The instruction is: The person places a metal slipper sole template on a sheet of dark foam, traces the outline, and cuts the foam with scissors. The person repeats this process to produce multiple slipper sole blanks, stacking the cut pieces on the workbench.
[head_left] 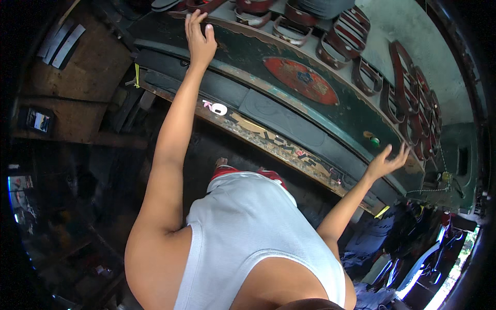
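Both my arms reach wide apart toward a long dark green panel [232, 54] with worn, chipped edges and a red oval emblem [302, 80]. At its upper left edge, my left hand [200, 44] has its fingers spread and holds nothing; whether it touches the edge I cannot tell. Beside the panel's right end is my right hand [385, 165], fingers apart and also holding nothing. Brown looped strap-like pieces [351, 33] stand in a row on the pale surface beyond the panel, and more such looped pieces [413, 98] are grouped at the right.
Below the panel runs a narrow speckled ledge [253, 132] with a small white round item [219, 109] on it. Grey curved strips [62, 44] lie on a brown board at the far left. A thin cord [431, 190] hangs near the right end.
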A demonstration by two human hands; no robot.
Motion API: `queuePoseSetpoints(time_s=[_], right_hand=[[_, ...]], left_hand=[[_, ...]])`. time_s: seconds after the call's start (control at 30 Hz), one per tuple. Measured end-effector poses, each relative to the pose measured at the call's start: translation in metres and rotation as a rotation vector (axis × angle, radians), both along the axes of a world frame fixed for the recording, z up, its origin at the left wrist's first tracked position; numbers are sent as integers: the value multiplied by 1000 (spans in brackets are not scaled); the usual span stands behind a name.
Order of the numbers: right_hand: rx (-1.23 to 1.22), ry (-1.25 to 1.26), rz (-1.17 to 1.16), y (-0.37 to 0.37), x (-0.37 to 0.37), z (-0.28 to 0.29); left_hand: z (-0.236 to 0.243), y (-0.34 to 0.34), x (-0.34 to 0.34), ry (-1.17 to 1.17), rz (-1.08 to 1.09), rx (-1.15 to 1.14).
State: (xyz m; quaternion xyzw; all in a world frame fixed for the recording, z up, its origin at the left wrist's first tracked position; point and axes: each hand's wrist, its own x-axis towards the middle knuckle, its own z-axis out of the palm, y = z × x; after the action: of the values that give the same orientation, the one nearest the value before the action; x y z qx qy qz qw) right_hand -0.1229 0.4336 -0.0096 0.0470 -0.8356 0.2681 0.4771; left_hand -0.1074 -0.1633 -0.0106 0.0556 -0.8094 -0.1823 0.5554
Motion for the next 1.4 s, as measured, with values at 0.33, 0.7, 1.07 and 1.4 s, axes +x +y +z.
queuePoseSetpoints(time_s=[0.33,0.7,1.07,1.4], right_hand=[[-283,-439,-31,-85,155,-134],[-118,-427,-155,-131,141,-88],[-208,-593,-101,-187,168,-121],[-208,-675,-47,-184,181,-125]], left_hand=[[34,-276,356,213,751,476],[161,-567,546,142,1073,427],[174,-548,494,288,1267,657],[128,-486,479,588,979,251]])
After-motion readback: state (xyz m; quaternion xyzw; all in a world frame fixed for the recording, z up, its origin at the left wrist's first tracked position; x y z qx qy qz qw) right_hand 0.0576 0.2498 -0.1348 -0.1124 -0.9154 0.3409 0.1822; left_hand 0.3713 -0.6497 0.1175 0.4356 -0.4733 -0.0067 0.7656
